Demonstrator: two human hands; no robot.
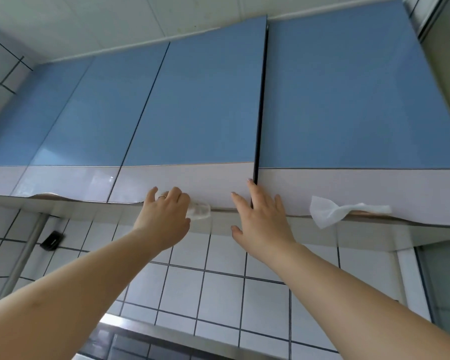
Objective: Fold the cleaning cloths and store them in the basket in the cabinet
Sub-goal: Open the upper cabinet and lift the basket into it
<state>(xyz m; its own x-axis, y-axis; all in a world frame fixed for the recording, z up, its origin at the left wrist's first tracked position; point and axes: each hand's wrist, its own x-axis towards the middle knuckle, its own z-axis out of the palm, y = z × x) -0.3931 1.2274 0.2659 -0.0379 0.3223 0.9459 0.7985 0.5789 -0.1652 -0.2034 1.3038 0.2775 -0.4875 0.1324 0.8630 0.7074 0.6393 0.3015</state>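
Your forearms filled the lower frame, both reaching up to the wall cabinet. Your left hand curled its fingers over a clear knob-like handle at the bottom edge of the middle door, with a ring on one finger; the grip itself was mostly hidden behind the hand, so how tightly it clutched was hard to judge. Your right hand lay flat with straight, spread fingers across the dark gap between that door and the right door, gripping nothing. One white cleaning cloth was tied around the right door's handle, well apart from your hands. With the doors all but shut, the basket stayed out of sight. White wall tiles ran below.
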